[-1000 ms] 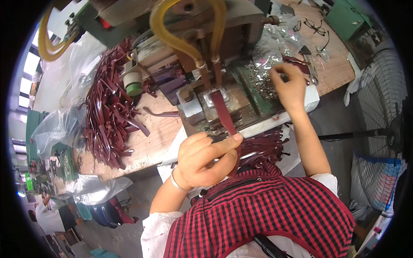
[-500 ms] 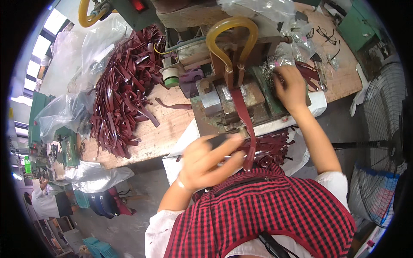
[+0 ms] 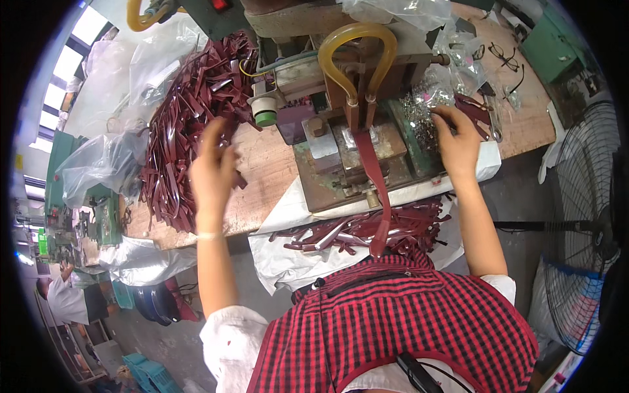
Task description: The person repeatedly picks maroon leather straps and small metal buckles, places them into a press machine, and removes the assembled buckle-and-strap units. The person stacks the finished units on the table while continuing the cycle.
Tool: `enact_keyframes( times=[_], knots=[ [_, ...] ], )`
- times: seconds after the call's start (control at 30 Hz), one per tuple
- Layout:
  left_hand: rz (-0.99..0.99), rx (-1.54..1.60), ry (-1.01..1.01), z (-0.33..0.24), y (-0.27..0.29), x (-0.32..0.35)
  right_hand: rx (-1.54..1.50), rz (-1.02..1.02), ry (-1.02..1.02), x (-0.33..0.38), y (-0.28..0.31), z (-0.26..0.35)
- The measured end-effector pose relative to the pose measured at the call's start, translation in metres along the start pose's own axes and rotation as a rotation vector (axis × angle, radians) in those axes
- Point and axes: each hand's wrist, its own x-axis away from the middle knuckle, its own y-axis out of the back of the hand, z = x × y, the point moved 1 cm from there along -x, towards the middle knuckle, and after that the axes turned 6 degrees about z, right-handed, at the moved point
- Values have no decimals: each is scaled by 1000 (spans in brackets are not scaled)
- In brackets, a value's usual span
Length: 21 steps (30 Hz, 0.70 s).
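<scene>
Over the left part of the wooden worktop [image 3: 262,164] the left hand [image 3: 213,167] is raised, its fingers spread apart and gripping nothing, their tips at the near fringe of the heap of dark red straps [image 3: 190,124]. That heap runs from the far edge almost to the near edge and takes up most of the room on that side; clear plastic bags [image 3: 105,164] crowd its outer flank and spill past the worktop's left end. Between heap and press [image 3: 347,98] a strip of bare wood stays open, and the hand hangs above it.

At the middle, the press stands on a rusty base plate [image 3: 321,183] that reaches the near edge. One strap [image 3: 375,190] lies under its head, runs across the plate and hangs over the edge toward the lap. A yellow hose [image 3: 357,39] loops above, and a small green-tipped spool [image 3: 264,111] sits just left of the machine.

Right of the press, the right hand [image 3: 458,141] rests on a pile of small metal fittings [image 3: 422,111], fingers curled into it; whether they pinch one I cannot tell. Bags and a pair of glasses [image 3: 498,56] lie beyond.

Below the near edge a white sheet [image 3: 288,262] hangs, carrying more straps [image 3: 367,229]. A fan [image 3: 583,229] stands off to the right, well apart from the worktop.
</scene>
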Motion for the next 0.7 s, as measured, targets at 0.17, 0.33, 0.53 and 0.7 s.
enact_keyframes(
  times=[0.17,0.33,0.53,0.7],
  knots=[
    [-137,216,214,102,28,58,-49,-140,-188,41,45,-18],
    [-73,-38,90,98,-53,69,-319,136,-134,42,38,45],
    [-329,458,299,43,-33,11,-547,267,-13,-7,-20,110],
    [-250,617,260,31,-49,52,-689,217,-138,10,-39,115]
  ],
)
